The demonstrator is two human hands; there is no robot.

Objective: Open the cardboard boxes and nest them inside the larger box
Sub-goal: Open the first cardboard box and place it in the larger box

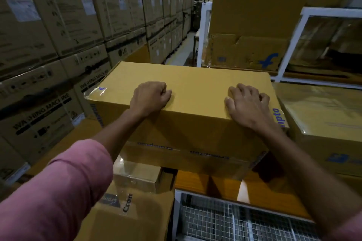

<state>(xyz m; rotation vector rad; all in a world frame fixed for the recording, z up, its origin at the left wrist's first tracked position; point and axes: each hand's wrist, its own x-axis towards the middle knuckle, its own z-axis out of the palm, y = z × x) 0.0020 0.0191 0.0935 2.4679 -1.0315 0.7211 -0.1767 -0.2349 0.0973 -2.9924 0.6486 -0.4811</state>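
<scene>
Resting on the closed cardboard box [195,92]: both hands [149,96].

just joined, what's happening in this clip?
A person in a pink sleeve has both hands on top of a closed cardboard box in a warehouse aisle. The left hand rests near the top's front edge with its fingers curled under; the right hand lies on the top with its fingers bent. The box sits on other cartons, and its flaps are not yet opened. Stacked washing machine cartons line the left.
</scene>
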